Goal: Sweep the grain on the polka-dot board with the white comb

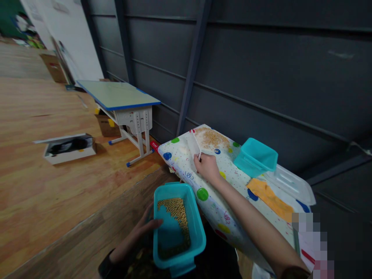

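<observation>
Generally, the biggest thing is the dark wall (261, 77), which is made of panels with ribs and fills the upper right part of the view. Next is the wooden floor (43, 128), spreading at the left. Close to the wall stands the table (192, 182), covered by a white cloth with coloured spots, and farther away is a desk (116, 95) with pale top and blue edge. On the floor, to the left of this desk, lies an open white box (71, 157) with something dark inside. In front of the person, beside the near edge of the table, is the turquoise container (171, 228). A second container (247, 164) of similar colour sits on the table near the wall; beside it there are a clear lid (292, 184) and an orange cloth (270, 197). The left hand (148, 224) grips the turquoise container at its left side, the thumb being over the rim and the other fingers partly hidden outside. The right hand (207, 166) is above the table, with the fingers closed around the near end of a white tool (193, 145); its exact kind I cannot tell. Just beyond this tool, a loose patch of small grains (213, 137) is spread over the table. Finally, round pale beans (176, 207) lie inside the turquoise container, mostly along its far and right sides.
</observation>
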Demonstrator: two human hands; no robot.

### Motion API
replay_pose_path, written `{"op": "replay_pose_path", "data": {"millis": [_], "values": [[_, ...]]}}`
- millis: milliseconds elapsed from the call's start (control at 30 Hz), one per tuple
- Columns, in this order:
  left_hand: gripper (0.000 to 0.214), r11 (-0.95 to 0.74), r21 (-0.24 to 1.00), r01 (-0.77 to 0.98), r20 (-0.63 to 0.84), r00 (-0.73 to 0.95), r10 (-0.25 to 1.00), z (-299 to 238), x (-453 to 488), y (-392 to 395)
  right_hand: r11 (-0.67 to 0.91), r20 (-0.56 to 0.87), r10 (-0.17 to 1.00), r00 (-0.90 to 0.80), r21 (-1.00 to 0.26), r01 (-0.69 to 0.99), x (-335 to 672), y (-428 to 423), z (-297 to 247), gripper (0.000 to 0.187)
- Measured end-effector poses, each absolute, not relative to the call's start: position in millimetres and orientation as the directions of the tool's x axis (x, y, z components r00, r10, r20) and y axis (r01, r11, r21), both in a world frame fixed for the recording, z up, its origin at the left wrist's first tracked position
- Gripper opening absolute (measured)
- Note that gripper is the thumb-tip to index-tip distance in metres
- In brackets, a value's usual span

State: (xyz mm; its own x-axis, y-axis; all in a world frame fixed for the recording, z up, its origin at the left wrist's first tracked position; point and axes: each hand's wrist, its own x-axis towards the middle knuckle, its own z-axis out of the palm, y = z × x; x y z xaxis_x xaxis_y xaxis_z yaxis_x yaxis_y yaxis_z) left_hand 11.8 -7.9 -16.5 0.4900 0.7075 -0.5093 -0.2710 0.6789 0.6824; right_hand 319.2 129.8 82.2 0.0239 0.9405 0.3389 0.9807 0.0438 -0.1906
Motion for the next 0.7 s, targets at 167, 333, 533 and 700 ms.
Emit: {"op": "replay_pose_path", "data": {"millis": [167,333,533,700], "values": [[0.124,0.682,0.667,-0.299,-0.516,0.475,0.713,-13,12,-7,0.011,0.27,0.962,0.03,-0.149,0.989,289,143,88,0.034],[0.134,0.682,0.642,-0.35,-0.57,0.377,0.73,-5,10,-10,-0.005,0.301,0.952,0.063,-0.19,0.982,300,149,94,0.04],[0.138,0.691,0.636,-0.345,-0.595,0.352,0.723,-10,-4,-10,-0.293,0.398,0.838,0.373,-0.249,0.923,386,154,110,0.04],[0.137,0.651,0.633,-0.42,-0.576,0.307,0.758,-24,-19,-8,-0.348,0.393,0.822,0.413,-0.229,0.909,435,165,106,0.033]]}}
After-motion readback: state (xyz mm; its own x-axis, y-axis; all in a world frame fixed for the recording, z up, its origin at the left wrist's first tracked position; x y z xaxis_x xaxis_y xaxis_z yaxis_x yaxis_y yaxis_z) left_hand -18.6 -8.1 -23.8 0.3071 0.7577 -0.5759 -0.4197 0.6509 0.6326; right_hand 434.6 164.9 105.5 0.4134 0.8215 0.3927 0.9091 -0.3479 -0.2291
